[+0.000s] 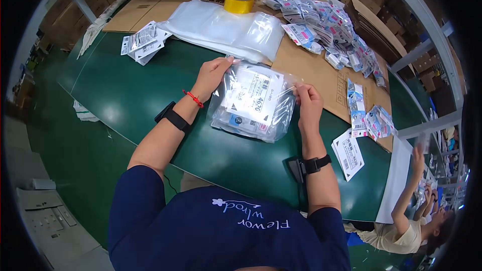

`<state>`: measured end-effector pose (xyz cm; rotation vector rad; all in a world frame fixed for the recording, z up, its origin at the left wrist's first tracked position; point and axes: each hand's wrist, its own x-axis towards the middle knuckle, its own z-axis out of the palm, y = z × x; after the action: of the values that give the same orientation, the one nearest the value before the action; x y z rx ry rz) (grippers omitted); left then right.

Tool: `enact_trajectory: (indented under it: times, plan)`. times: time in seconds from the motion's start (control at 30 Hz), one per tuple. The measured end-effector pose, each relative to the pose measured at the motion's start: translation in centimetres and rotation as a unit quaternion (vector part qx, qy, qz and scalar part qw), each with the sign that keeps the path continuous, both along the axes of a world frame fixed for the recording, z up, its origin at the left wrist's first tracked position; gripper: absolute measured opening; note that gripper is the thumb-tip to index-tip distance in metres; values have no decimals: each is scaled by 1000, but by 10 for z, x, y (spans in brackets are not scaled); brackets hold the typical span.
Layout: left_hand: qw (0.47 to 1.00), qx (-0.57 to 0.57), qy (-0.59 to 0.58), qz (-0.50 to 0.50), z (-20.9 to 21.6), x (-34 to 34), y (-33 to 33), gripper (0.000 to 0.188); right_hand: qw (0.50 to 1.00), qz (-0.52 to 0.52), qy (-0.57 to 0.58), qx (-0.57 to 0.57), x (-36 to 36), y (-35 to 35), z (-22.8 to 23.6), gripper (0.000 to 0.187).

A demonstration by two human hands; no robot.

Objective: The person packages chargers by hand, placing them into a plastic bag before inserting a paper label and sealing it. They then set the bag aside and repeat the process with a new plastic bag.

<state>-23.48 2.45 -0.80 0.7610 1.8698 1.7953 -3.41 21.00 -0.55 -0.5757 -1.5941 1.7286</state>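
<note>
A clear plastic bag (216, 113) lies on the green table in front of me, filled with small packaged goods under a white printed card (253, 93). My left hand (215, 74) pinches the bag's upper left corner between thumb and fingers. At the upper right edge, the fingers of my right hand (309, 99) are closed on the plastic, which creases toward them. Just beyond the bag rests a thick stack of flat clear bags (213, 25). To the right of my right forearm sits a small stack of printed white cards (347, 155).
Cardboard sheets (321, 78) cover the far and right parts of the table. A heap of blister packs (326, 25) lies on them, with a few packs (369, 115) nearer. A yellow tape roll (238, 4) stands behind the bags. Another person (406, 231) works at right.
</note>
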Motion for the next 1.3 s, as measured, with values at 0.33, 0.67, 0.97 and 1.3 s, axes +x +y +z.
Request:
enact_trajectory:
  times: [0.33,0.67,0.97,1.3]
  plan:
    - [990,22,130,46,-21,-1,27,29,989,-19,-126,71,-1,16,-19,18]
    - [969,-78,222,76,-19,9,28,25,945,-41,-225,233,-7,7,-17,29]
    - [928,-84,352,90,-29,-6,24,38,876,-17,-355,326,-4,9,-11,35]
    - [934,-29,-282,-216,-3,38,-4,47,945,239,-183,-125,22,38,-26,24]
